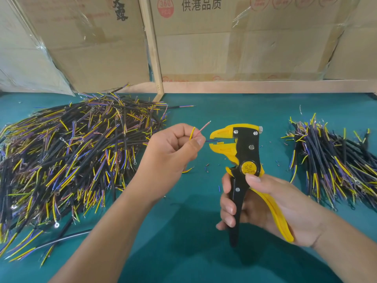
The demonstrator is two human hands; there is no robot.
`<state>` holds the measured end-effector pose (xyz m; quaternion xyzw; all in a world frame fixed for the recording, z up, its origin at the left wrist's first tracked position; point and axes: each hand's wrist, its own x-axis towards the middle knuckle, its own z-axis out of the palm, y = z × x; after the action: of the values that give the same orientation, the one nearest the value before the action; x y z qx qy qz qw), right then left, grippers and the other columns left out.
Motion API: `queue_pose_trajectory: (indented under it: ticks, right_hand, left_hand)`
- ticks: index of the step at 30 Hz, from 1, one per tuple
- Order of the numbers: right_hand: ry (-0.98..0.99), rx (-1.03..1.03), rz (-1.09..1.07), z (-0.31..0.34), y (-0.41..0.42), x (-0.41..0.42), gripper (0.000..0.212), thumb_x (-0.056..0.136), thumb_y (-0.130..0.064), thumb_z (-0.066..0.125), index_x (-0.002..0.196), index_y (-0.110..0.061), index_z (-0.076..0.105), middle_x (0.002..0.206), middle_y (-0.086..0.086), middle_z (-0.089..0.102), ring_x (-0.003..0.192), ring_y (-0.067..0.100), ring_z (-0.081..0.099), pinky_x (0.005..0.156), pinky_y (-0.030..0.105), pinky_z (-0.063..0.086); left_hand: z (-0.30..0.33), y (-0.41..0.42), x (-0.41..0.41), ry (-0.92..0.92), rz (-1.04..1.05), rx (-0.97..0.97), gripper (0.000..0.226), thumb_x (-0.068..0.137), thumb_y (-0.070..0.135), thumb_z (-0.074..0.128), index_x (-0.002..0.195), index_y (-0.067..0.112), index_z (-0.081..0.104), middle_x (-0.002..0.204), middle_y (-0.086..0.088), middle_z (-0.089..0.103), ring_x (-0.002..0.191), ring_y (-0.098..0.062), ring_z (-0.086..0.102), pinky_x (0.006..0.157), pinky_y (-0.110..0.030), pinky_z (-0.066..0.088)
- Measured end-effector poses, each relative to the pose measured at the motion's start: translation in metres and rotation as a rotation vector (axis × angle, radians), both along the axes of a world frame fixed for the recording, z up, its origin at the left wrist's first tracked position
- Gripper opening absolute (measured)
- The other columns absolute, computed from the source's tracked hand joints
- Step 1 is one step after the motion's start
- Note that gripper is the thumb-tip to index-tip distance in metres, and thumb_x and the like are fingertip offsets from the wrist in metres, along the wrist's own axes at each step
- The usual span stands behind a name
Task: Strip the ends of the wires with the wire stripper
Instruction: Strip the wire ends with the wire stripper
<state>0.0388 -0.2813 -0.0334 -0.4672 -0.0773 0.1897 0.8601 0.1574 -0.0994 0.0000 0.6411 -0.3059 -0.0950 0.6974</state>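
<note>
Your right hand [259, 203] nearest: fingers curled round wire stripper [242, 160] handles, jaws apart, ready to bite; left hand [175, 148] pinches wire [208, 140], blue end fed between jaws, spare ends bent clear; unstripped pile [77, 152] left on surface [204, 111], done pile [336, 160] right

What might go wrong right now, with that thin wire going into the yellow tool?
The left hand pinches the wires very near the wire stripper mouth, so a squeeze might nip a fingertip. Only a short blue wire end sits in the mouth; it could slip out or strip unevenly. The spare yellow wire and pink wire stick up nearby and might snag.
</note>
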Motion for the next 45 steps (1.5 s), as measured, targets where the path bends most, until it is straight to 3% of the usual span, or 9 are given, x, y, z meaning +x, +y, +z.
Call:
queue_pose_trajectory:
  ticks: [8,19,25,29,37,45]
  right_hand:
    - [0.038,0.018,-0.003,0.001,0.000,-0.001,0.040,0.088,-0.042,0.074,0.101,-0.007,0.059,0.079,0.017,0.051,0.070,0.031,0.053,0.075,0.048,0.050]
    - [0.046,0.053,0.019,0.006,0.002,-0.002,0.040,0.088,-0.042,0.075,0.090,-0.006,0.057,0.074,0.013,0.044,0.064,0.026,0.048,0.069,0.042,0.047]
    - [-0.032,-0.034,-0.016,0.003,0.001,-0.003,0.037,0.086,-0.040,0.076,0.090,-0.008,0.057,0.083,0.022,0.060,0.069,0.032,0.057,0.069,0.041,0.048]
    - [-0.016,-0.026,-0.024,0.003,0.006,-0.004,0.044,0.083,-0.047,0.078,0.087,-0.009,0.056,0.070,0.011,0.045,0.058,0.024,0.046,0.067,0.041,0.047]
    - [0.039,-0.043,-0.095,0.009,0.011,-0.007,0.056,0.077,-0.058,0.079,0.079,-0.009,0.054,0.065,0.009,0.036,0.051,0.022,0.037,0.058,0.039,0.043]
    - [0.094,-0.197,-0.291,0.011,0.015,-0.006,0.067,0.061,-0.068,0.084,0.067,-0.014,0.045,0.051,-0.001,0.029,0.037,0.013,0.023,0.044,0.022,0.031]
  left_hand:
    - [0.002,0.000,-0.002,0.004,-0.018,0.008,0.016,0.090,0.018,0.059,0.075,0.020,0.063,0.052,0.012,0.034,0.049,-0.010,0.021,0.046,-0.025,0.016]
    - [0.003,0.000,-0.002,0.001,-0.029,0.015,0.017,0.090,0.018,0.059,0.075,0.023,0.064,0.052,0.013,0.034,0.048,-0.009,0.021,0.046,-0.024,0.017]
    - [0.002,0.000,-0.001,0.075,-0.070,-0.019,0.015,0.090,0.017,0.058,0.077,0.024,0.059,0.054,0.009,0.031,0.047,-0.010,0.021,0.044,-0.019,0.019]
    - [0.003,0.000,0.000,0.064,-0.056,-0.002,0.016,0.091,0.018,0.056,0.076,0.024,0.059,0.052,0.008,0.034,0.046,-0.010,0.022,0.044,-0.018,0.022]
    - [0.004,0.001,-0.001,0.009,-0.078,0.019,0.020,0.093,0.018,0.057,0.075,0.023,0.064,0.054,0.009,0.031,0.047,-0.009,0.022,0.045,-0.018,0.020]
    - [0.000,0.000,0.000,0.012,-0.087,0.042,0.015,0.091,0.022,0.060,0.077,0.024,0.064,0.055,0.010,0.034,0.048,-0.009,0.023,0.046,-0.020,0.018]
